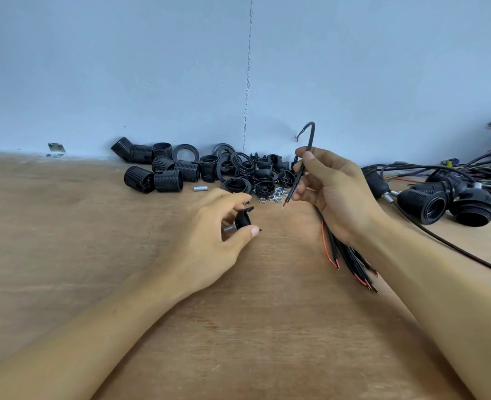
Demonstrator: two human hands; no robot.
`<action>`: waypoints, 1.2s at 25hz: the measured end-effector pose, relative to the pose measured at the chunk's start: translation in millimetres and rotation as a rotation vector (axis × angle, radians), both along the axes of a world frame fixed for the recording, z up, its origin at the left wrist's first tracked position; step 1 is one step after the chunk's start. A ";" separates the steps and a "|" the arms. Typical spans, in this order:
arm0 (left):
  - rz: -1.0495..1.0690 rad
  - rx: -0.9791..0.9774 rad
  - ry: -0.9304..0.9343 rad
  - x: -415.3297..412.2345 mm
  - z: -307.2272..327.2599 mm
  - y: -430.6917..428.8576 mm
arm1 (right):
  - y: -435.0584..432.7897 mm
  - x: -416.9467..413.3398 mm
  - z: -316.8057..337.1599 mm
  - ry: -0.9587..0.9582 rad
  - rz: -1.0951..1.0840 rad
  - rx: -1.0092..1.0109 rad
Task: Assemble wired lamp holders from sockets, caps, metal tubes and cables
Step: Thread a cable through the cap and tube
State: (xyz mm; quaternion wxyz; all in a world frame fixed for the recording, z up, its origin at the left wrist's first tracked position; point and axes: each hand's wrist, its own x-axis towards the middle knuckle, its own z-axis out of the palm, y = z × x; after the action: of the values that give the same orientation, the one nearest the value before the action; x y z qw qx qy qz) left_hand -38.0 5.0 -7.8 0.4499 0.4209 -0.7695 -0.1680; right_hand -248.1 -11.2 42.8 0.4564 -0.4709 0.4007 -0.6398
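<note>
Cable (pixel 308 145), a single black one, is pinched in the fingers (pixel 308 157) of the right hand (pixel 336 194), its bared tip pointing down just right of the cap (pixel 243 219) and apart from it. The left hand (pixel 206 238) grips that cap between thumb and fingertips, close to the table (pixel 94 241), with a short metal tube (pixel 228 228) sticking out of the cap's left side. Trouble is likeliest at the threading. The tip is thin and the cable is hooked over at its top, so the strands may splay or catch on the opening rather than enter. A bundle of spare cables (pixel 348 255), right of the cap beneath the right hand, could be dragged along. The steel nuts (pixel 276 194) just beyond the cap could be scattered.
</note>
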 end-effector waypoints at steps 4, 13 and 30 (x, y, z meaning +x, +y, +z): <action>-0.084 0.159 0.178 -1.0 0.4 1.5 | 7.6 11.9 1.0 0.153 -0.011 -0.105; -0.196 0.240 0.397 -3.1 4.8 3.7 | 19.5 24.2 0.8 0.300 0.042 -0.202; -0.166 0.164 0.376 -4.1 0.6 4.0 | 27.4 32.7 -2.8 0.441 -0.021 -0.259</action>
State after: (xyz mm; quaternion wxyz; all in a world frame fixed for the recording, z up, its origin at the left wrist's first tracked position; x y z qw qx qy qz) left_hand -42.1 9.0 -7.2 0.5346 0.3524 -0.6878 -0.3420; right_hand -215.4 16.2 40.0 0.2871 -0.6493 0.4100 -0.5726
